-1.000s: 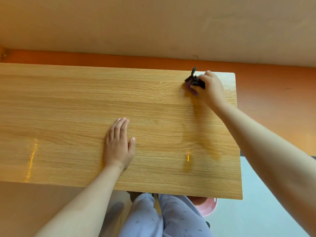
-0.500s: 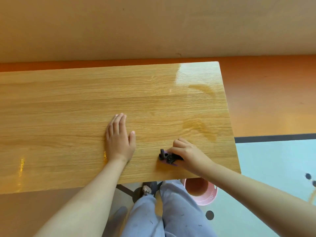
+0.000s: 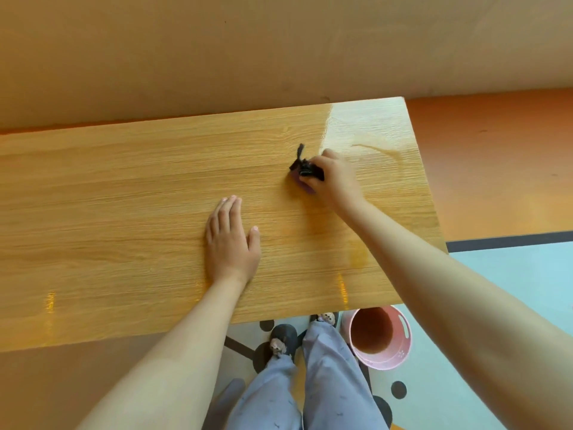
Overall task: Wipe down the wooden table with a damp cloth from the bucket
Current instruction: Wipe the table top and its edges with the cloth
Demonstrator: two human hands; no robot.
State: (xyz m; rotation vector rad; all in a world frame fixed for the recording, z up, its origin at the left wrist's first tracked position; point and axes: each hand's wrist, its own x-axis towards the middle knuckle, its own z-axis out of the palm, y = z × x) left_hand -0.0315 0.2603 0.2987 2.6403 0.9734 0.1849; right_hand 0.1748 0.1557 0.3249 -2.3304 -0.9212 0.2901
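One long light-oak wooden bench point(image 3: 124, 212) fills the view, with one small dark crumpled cloth point(image 3: 305, 167) on it and two bare hands over it. One round pink plastic bucket point(image 3: 406, 333) stands on the floor just past the bench's near edge, on the right, beside two legs in grey-blue trousers point(image 3: 328, 383). Two slippers show: one grey slipper point(image 3: 280, 338) in full, the other mostly hidden under the bench edge.

The cloth lies on the right half of the bench, toward the far side, bunched under the right hand point(image 3: 335, 178). That hand's curled fingers grip it against the wood, and a dark tail of cloth sticks out past them on the left. The left hand point(image 3: 231, 240) lies flat, fingers straight and together, palm on the bench — near the cloth but apart from it, closer to the person and to the left. A glossy sheen covers the bench's far right corner.
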